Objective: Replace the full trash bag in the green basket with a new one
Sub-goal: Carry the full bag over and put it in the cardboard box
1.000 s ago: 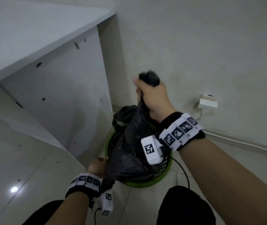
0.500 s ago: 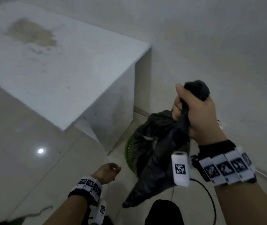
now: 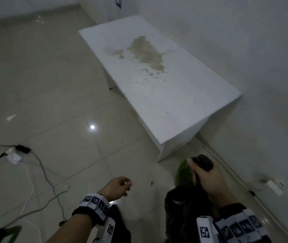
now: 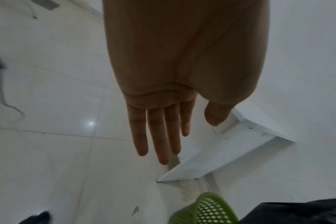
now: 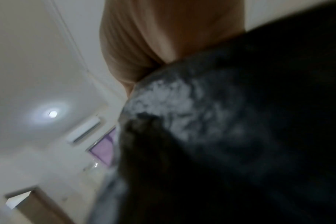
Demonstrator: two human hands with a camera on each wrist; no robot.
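Taking the white table (image 3: 166, 81) as the landmark: far to its left, cables and a white power strip (image 3: 13, 157) lay on the tiled floor (image 3: 52, 85), well apart from the table's legs. A small white scrap (image 3: 10, 117) also sat on the tiles on that side.

Nearer the table's front corner, your left hand (image 3: 117, 187) hung over bare floor, holding nothing. In the left wrist view its fingers (image 4: 157, 136) were straight and loosely together, thumb apart, pointing toward that same corner (the head view showed them a little more curled, still around nothing).

The tabletop itself carried a brownish stain (image 3: 146, 53) with specks scattered below it.

Just below the table's near corner stood the green basket (image 3: 183, 171), its perforated wall clear in the left wrist view (image 4: 207, 212). Most of it was hidden behind the bag in the head view.

Right of the basket, your right hand (image 3: 208, 179) was clenched around the gathered neck of the black trash bag (image 3: 183, 207), a twist of plastic sticking out above your fist. The bag's body hung below your hand, beside the basket; whether it touched the floor I couldn't tell. The right wrist view was mostly blurred black plastic (image 5: 220, 136).

Further right, along the wall (image 3: 245, 50) past the table, a white cable ran by the skirting to a small white box (image 3: 274, 186).
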